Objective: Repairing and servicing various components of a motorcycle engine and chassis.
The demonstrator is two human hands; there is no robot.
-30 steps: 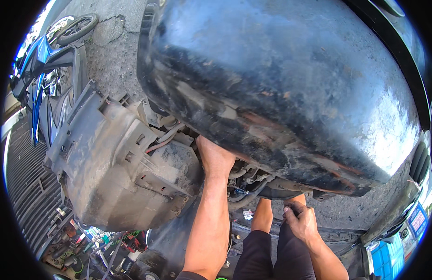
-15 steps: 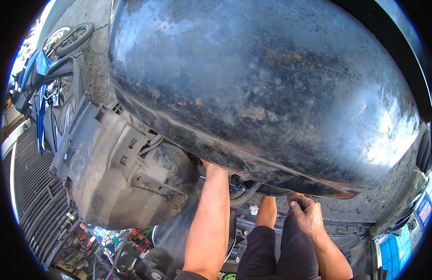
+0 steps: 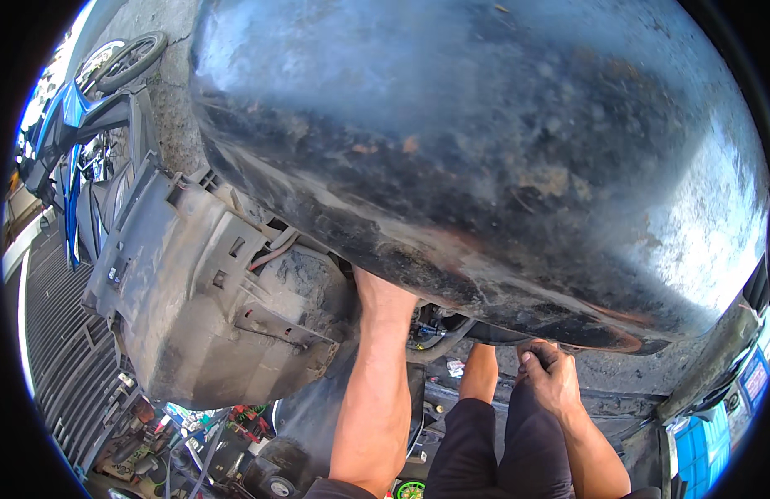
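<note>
A large, rounded black tank-like body, scuffed and stained with rust-brown patches, fills the upper middle. My left hand reaches in under its lower edge, beside a dusty grey plastic housing; its fingers are hidden behind the black body. Farther right, my right hand is closed, thumb over curled fingers, by the lower right edge of that body and above my knee. What it grips, if anything, does not show. Dark hoses and cables run between my two arms.
At the far left stands a blue and black motorcycle, with a wheel behind it. A slatted metal grate lies below. Tools and loose parts clutter the lower left; a blue crate sits at the lower right.
The black body looks larger and sits slightly lower and farther right in the picture. More of the back of my left hand shows. My right hand stays closed in nearly the same place.
</note>
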